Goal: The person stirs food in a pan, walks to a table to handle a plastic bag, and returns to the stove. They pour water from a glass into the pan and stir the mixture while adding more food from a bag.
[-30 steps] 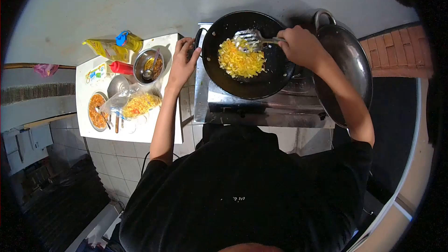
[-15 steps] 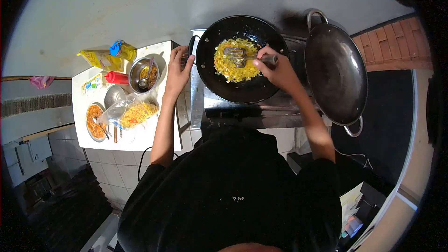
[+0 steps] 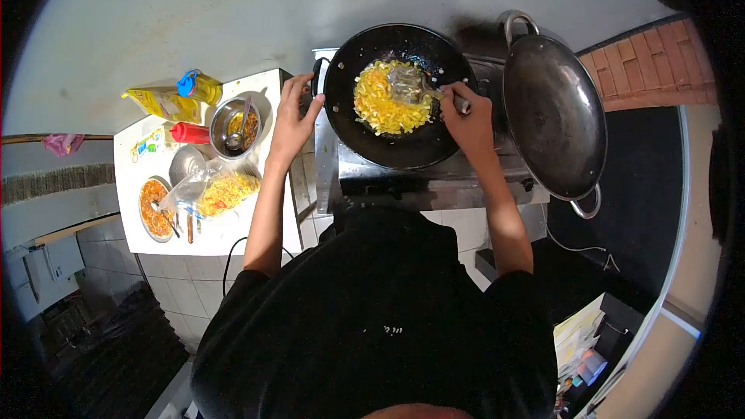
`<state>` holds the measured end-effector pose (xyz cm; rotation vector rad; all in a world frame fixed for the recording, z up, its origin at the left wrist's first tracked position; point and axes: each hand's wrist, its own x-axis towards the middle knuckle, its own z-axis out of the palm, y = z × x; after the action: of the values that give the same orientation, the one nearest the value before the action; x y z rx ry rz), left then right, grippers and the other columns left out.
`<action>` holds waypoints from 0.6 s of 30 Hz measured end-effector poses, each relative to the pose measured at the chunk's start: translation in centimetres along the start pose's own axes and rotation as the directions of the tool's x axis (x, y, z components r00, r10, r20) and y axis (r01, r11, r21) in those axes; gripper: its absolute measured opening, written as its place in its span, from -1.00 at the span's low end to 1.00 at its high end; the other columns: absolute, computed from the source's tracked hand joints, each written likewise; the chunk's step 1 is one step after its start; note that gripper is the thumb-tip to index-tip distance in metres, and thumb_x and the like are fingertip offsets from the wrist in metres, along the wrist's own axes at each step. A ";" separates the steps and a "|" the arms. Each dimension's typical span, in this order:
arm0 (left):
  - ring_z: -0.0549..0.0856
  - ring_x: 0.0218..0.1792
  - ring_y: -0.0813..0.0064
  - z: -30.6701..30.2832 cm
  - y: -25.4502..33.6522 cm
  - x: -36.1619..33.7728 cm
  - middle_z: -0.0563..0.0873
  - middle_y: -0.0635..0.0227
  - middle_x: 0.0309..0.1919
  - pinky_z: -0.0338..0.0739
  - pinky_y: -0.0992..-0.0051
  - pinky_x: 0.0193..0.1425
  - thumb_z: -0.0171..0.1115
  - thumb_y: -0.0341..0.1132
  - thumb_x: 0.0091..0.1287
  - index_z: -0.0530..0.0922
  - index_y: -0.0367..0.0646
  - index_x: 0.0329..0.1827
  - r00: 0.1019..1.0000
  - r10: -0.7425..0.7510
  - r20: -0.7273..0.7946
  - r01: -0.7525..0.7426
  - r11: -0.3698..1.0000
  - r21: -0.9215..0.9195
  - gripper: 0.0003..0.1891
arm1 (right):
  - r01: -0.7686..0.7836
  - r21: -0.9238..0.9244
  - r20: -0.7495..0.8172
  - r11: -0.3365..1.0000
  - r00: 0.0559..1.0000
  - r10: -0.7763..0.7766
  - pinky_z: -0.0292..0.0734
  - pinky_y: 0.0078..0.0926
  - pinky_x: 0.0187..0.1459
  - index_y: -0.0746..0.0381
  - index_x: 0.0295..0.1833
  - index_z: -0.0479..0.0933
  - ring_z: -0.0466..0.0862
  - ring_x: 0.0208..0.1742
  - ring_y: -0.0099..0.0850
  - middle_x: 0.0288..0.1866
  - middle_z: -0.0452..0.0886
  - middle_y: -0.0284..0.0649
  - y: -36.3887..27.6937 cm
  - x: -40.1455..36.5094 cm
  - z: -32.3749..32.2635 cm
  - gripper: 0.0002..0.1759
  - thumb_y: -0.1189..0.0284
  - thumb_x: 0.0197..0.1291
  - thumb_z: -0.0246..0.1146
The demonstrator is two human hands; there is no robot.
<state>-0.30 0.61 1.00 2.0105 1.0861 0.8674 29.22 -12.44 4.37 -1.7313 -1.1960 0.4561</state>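
Observation:
A black wok point(image 3: 365, 143) sits on the stove, holding a heap of chopped yellow and white food point(image 3: 384, 112). My left hand point(image 3: 293, 120) is closed at the wok's left side handle point(image 3: 318, 81), its thumb near the rim. My right hand point(image 3: 471, 124) grips the handle of a slotted spatula point(image 3: 407, 84). The spatula's blade rests in the right part of the food, slightly blurred.
To the right stands a second, larger wok point(image 3: 555, 116). On the white table point(image 3: 155, 234) at left are a steel bowl with a ladle point(image 3: 237, 128), a red squeeze bottle point(image 3: 188, 133), a bag of yellow food point(image 3: 225, 194) and a plate of orange food point(image 3: 157, 209).
My right hand and the spatula have moved a little to the right across the food, and the spatula has turned. My left hand stays at the wok handle.

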 end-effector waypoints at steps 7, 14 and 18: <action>0.63 0.13 0.16 -0.5 -0.3 -0.3 0.56 0.11 0.20 0.50 0.28 0.28 0.33 -0.27 0.41 0.46 -0.24 0.35 1.000 0.006 0.022 -0.006 1.000 -0.030 -0.50 | 0.146 -0.315 0.007 0.938 0.988 -0.151 0.55 -0.31 -0.41 0.37 -0.33 0.59 0.72 -0.48 -0.08 -0.55 0.60 0.08 -5.6 1.7 -4.2 -0.85 0.47 0.21 0.30; 0.61 0.21 0.11 -0.6 -0.2 -0.7 0.57 0.07 0.25 0.47 0.26 0.34 0.33 -0.22 0.41 0.44 -0.22 0.40 0.998 -0.024 0.058 0.028 0.997 -0.073 -0.46 | 0.160 -0.315 0.075 0.936 0.987 -0.144 0.57 -0.29 -0.33 0.40 -0.23 0.62 0.69 -0.51 -0.09 -0.52 0.60 0.09 -1.1 3.3 -2.5 -0.79 0.43 0.22 0.31; 0.62 0.24 0.09 -0.9 -0.1 -0.6 0.59 0.05 0.25 0.47 0.24 0.35 0.32 -0.18 0.42 0.44 -0.21 0.40 0.994 -0.074 0.078 0.080 0.993 -0.085 -0.45 | 0.023 -0.041 0.122 0.999 0.992 -0.018 0.42 -0.39 -0.44 0.41 -0.22 0.60 0.45 -0.58 -0.51 -0.59 0.49 -0.07 -0.5 2.0 -0.1 -0.80 0.44 0.26 0.30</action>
<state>-1.33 0.35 1.34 1.9010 1.0584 0.7804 29.90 -10.65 5.27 -1.7462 -1.3168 0.5341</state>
